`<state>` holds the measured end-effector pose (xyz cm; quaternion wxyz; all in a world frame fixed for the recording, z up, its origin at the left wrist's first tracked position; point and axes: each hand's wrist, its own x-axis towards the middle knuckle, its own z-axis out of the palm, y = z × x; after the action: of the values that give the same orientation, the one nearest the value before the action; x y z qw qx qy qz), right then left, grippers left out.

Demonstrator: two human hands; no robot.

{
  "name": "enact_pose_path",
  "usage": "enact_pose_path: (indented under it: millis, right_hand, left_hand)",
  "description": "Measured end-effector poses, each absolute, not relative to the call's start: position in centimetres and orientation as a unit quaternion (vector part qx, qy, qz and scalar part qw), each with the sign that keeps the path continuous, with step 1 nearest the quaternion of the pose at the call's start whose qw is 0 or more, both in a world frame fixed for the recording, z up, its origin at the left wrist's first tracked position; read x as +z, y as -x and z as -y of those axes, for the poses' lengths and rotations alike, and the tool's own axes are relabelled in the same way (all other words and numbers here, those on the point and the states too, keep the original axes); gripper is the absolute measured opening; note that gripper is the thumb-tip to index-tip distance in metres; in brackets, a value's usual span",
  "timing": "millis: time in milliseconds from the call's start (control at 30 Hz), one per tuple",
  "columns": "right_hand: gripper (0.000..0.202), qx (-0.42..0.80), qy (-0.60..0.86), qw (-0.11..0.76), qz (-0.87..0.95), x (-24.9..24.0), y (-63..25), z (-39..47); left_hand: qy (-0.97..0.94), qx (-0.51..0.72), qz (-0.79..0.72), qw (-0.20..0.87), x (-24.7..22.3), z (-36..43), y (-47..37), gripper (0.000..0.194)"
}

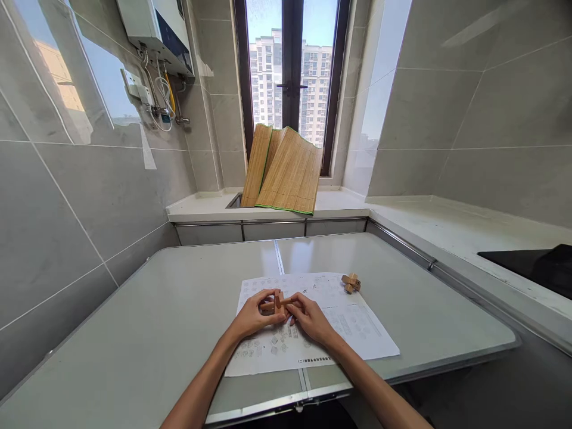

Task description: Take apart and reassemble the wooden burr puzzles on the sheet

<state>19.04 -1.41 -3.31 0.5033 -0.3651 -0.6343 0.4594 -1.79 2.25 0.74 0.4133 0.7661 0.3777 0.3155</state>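
Note:
Over the middle of a printed paper sheet, my left hand is closed around some small wooden pieces fitted together. From the right, my right hand pinches a thin wooden stick that meets those pieces. The fingertips of both hands nearly touch, and they partly hide how the pieces join. At the sheet's upper right corner lies an assembled wooden cross-shaped puzzle, touched by neither hand.
The sheet lies on a light folding table with a metal seam. Behind it, bamboo mats lean on a white counter before a window. A black cooktop sits at the right; a water heater hangs upper left.

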Motion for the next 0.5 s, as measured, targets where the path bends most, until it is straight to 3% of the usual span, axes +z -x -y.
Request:
enact_pose_path:
  millis: [500]
  right_hand:
    - [0.035,0.512,0.313,0.545,0.585,-3.7,-19.0,0.5]
  left_hand:
    - [-0.785,0.362,-0.398,0.308,1.5,-1.9,2.0,0.06]
